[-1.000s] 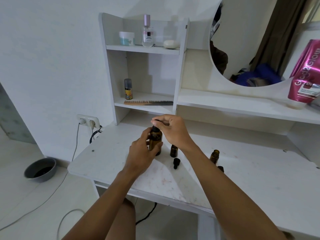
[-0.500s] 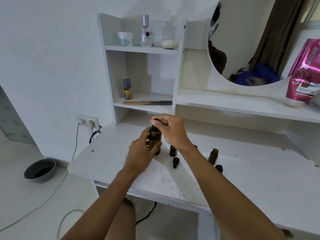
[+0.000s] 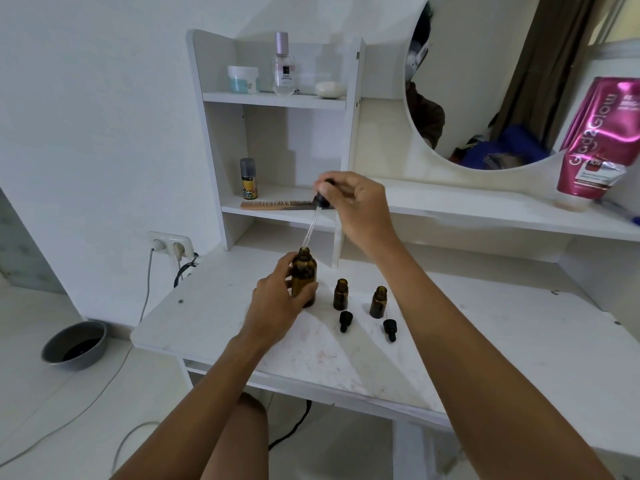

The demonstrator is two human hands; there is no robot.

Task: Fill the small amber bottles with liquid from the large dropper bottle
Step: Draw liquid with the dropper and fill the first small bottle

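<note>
The large amber dropper bottle [image 3: 304, 273] stands on the white table [image 3: 485, 341], and my left hand [image 3: 277, 303] grips its body. My right hand [image 3: 356, 206] pinches the black bulb of the dropper [image 3: 320, 202] and holds it above the bottle, the glass pipette slanting down with its tip just over the open neck. Two small amber bottles stand open to the right: one [image 3: 340, 294] near the big bottle, another [image 3: 378, 302] further right. Their black dropper caps [image 3: 345, 321] [image 3: 389, 328] lie on the table in front of them.
A shelf unit behind holds a wooden comb [image 3: 277, 204], a small spray can [image 3: 248, 178], a perfume bottle [image 3: 284, 65] and a jar [image 3: 243, 79]. A pink pouch [image 3: 602, 140] leans on the right ledge under a round mirror. A grey bowl [image 3: 74, 344] sits on the floor at left.
My right hand has lifted the dropper out of the large bottle, so the pipette is now raised above the neck. The left hand stays on the bottle.
</note>
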